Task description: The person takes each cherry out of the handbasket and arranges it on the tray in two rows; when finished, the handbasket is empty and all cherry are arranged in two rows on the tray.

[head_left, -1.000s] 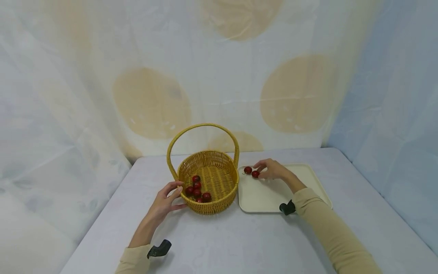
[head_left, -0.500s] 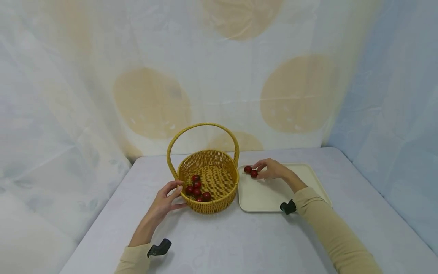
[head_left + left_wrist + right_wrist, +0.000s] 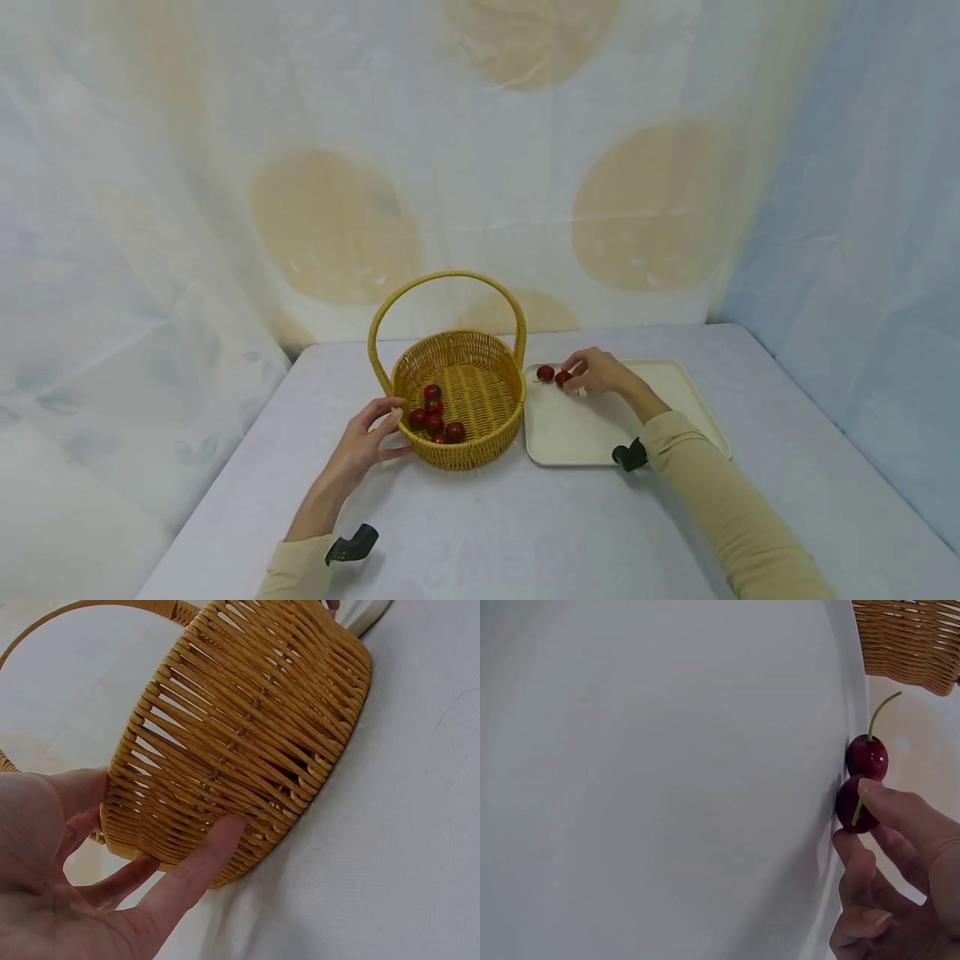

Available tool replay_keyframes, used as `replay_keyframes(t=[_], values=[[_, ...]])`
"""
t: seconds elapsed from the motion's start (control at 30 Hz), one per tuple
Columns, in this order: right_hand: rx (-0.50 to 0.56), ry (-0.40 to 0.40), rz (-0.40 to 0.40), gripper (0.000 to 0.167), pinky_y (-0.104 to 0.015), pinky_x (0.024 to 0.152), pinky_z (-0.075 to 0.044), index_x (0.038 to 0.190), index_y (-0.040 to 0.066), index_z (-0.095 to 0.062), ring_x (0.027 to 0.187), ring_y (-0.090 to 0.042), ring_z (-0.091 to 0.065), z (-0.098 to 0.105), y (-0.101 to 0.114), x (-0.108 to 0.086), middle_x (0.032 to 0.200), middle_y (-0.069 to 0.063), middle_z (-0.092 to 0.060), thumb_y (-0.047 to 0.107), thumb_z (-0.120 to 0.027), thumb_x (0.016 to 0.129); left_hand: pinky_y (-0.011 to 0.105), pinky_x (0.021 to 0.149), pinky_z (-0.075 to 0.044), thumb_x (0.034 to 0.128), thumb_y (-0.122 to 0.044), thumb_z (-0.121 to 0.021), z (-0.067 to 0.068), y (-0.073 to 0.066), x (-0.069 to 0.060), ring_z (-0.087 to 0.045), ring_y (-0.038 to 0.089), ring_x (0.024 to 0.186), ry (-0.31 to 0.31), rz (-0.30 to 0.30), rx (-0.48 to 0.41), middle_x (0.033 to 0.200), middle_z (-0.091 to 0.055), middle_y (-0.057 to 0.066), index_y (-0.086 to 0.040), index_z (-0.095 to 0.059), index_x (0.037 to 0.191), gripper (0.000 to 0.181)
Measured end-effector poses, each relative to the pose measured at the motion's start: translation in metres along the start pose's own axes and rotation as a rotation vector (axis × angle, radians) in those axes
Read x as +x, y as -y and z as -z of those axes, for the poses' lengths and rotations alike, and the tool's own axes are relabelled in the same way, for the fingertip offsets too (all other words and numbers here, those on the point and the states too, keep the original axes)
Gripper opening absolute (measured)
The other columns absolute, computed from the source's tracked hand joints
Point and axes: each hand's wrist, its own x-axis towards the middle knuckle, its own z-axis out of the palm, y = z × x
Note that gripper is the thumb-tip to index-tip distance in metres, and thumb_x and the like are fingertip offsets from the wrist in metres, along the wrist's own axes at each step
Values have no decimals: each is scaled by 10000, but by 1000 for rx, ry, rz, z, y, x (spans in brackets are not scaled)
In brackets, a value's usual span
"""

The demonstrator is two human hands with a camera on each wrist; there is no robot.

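Note:
My left hand (image 3: 363, 440) holds the left side of a woven yellow basket (image 3: 465, 454) at its rim, near the foot of the tall handle. In the left wrist view its fingers (image 3: 191, 874) lie against the wicker wall. Several dark red cherries (image 3: 433, 422) sit inside the basket, toward its near left. Over a cream tray (image 3: 577, 442), my right hand (image 3: 597, 372) pinches one cherry (image 3: 849, 802) between thumb and fingers. A second cherry (image 3: 868, 759) with a green stem lies right beside it at the tray's edge.
Basket and tray stand side by side on a white-covered table (image 3: 480, 533). The basket's arched handle (image 3: 448, 273) rises high above its rim. A patterned curtain (image 3: 480, 167) hangs behind the table, with more hangings at both sides.
The fingers of my right hand have come closer round the cherry, which has shifted slightly on the tray. My left hand and the basket stay in place.

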Motion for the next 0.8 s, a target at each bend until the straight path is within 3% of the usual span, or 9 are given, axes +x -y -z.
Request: replay_keyframes(t=[0.17, 0.4, 0.8], values=[[14, -48, -66, 380, -249, 593, -529, 1176, -7, -620, 702, -191, -619, -1, 2, 4, 1057, -185, -695, 182, -747, 871, 555, 892, -568, 989, -328, -582, 0, 2, 1, -413, 435, 1355, -2, 0, -2, 1513, -330, 125, -44, -412, 1404, 531], [21, -101, -98, 384, -220, 563, -494, 1160, -13, -626, 667, -168, -611, -6, 4, 10, 983, -151, -707, 195, -758, 865, 539, 876, -579, 981, -340, -592, 0, 4, 1, -446, 417, 1335, -12, 3, 10, 1485, -358, 102, -58, -437, 1391, 521], [23, -134, -134, 408, -221, 570, -511, 1161, 25, -630, 675, -161, -606, -9, 1, 15, 1078, -172, -682, 255, -771, 855, 521, 867, -589, 981, -353, -586, 1, 1, 2, -453, 392, 1327, -10, 7, 15, 1480, -362, 77, -82, -454, 1387, 507]])
